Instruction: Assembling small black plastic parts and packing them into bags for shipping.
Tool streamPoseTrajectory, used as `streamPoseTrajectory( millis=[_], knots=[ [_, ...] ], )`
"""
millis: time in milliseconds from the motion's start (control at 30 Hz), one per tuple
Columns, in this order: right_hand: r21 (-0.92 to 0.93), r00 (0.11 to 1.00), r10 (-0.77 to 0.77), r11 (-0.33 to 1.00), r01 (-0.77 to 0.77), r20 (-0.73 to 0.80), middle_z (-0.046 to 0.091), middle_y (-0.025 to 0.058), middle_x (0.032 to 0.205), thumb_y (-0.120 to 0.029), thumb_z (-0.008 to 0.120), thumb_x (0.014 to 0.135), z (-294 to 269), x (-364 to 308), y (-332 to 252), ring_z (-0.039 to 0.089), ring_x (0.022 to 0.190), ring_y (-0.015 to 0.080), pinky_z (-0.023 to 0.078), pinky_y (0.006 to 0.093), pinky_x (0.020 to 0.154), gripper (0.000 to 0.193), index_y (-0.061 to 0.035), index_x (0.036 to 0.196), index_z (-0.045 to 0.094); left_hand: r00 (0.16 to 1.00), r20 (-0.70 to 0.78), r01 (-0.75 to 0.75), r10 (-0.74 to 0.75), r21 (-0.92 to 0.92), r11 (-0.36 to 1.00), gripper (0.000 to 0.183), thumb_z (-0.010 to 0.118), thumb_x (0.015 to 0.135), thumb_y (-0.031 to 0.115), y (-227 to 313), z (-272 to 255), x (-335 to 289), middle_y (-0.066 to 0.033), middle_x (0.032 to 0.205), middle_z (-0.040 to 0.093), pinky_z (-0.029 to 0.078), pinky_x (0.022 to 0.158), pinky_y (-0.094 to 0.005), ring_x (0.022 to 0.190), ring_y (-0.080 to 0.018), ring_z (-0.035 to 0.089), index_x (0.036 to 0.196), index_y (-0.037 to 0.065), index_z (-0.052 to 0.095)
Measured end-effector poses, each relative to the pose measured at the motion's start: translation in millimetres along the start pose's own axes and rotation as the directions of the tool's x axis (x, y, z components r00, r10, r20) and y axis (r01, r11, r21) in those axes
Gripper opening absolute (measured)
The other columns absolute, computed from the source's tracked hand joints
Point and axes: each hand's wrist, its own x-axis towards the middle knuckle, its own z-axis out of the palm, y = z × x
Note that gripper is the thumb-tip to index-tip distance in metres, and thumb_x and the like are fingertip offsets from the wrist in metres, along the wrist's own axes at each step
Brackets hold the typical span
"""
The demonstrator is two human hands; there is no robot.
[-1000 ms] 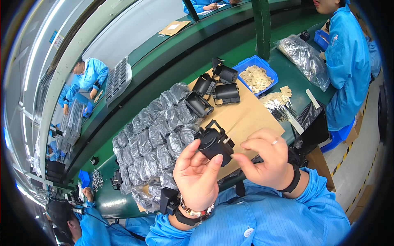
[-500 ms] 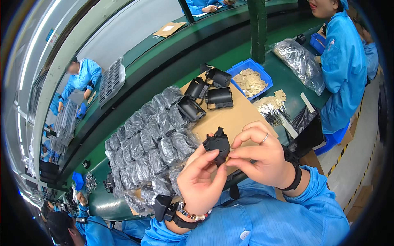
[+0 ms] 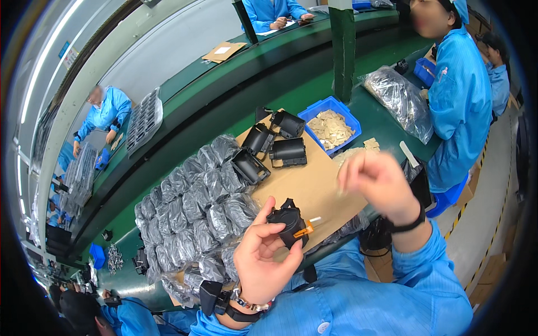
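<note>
My left hand [image 3: 268, 255] grips a small black plastic part [image 3: 284, 222] between thumb and fingers, above the front of a cardboard sheet [image 3: 319, 193]. From the part's right side sticks out an orange flexible strip [image 3: 303, 231] with a white end. My right hand [image 3: 378, 185] is lifted to the right of it, apart from the part and smeared by motion. Its fingers look bent, but whether anything is in them does not show. Several black plastic housings [image 3: 288, 152] lie on the far end of the cardboard.
Rows of parts in grey plastic bags [image 3: 196, 201] cover the left. A blue bin [image 3: 354, 124] of tan pieces stands beyond the cardboard. Farther right lies a large clear plastic bag [image 3: 398, 101], with a co-worker [image 3: 459, 101] in blue beside it. A green post [image 3: 343, 56] rises behind.
My right hand has let go of the part and moved right and upward. The orange strip now shows on the part. My left hand has lowered slightly, and the view has shifted a little.
</note>
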Motion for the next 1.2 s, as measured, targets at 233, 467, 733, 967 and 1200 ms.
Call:
streamPoseTrajectory(
  millis=[233,467,733,967,1200],
  knots=[
    [-0.737,0.956,-0.137,0.668,-0.106,-0.261,0.066,0.0125,0.078,-0.003,0.058,0.082,-86,66,70,0.063,0.067,0.0220,0.049,0.0300,0.065,0.013,0.0036,0.092,0.064,0.994,-0.015,0.098,-0.109,-0.324,0.941,0.031,0.062,0.070,-0.017,-2,0,1,-0.0292,0.134,0.035,0.053,0.087,-0.0369,0.105,-0.0307,0.058,0.090,-0.001,0.046],
    [-0.368,0.990,-0.035,0.930,-0.017,-0.133,0.062,0.0126,0.106,-0.011,0.056,0.087,13,-18,8,0.058,0.100,0.0205,0.044,0.0329,0.087,0.027,0.0013,0.112,0.057,0.986,-0.142,0.002,-0.082,-0.489,0.872,0.020,0.059,0.078,-0.014,-15,-11,0,-0.0299,0.122,0.049,0.052,0.086,-0.0416,0.107,-0.0309,0.057,0.084,0.004,0.051],
    [0.377,0.971,0.192,0.918,-0.125,-0.145,0.051,0.0132,0.121,0.002,0.068,0.078,93,-38,9,0.052,0.110,0.0159,0.045,0.0286,0.091,0.062,0.0017,0.130,0.033,0.991,-0.023,-0.131,0.135,-0.459,0.879,0.025,0.059,0.078,-0.015,-29,-7,-1,-0.0248,0.129,0.045,0.048,0.092,-0.0406,0.117,-0.0298,0.049,0.096,0.003,0.056],
    [0.210,0.984,0.167,0.962,-0.176,0.063,0.054,0.0105,0.117,0.001,0.068,0.076,78,-36,6,0.054,0.108,0.0154,0.045,0.0292,0.091,0.053,0.0015,0.122,0.042,0.985,0.120,0.163,-0.121,-0.455,0.875,0.049,0.055,0.077,-0.019,-13,-21,-10,-0.0210,0.132,0.044,0.042,0.099,-0.0373,0.124,-0.0268,0.043,0.123,-0.003,0.047],
    [0.156,0.968,0.217,0.960,-0.235,0.124,0.057,0.0101,0.114,-0.001,0.070,0.075,84,-31,1,0.056,0.104,0.0150,0.046,0.0285,0.089,0.049,0.0017,0.118,0.047,0.980,0.123,0.198,-0.158,-0.490,0.849,0.052,0.055,0.074,-0.021,-18,-35,-17,-0.0194,0.126,0.050,0.044,0.096,-0.0346,0.119,-0.0249,0.048,0.123,-0.004,0.048]
  ],
)
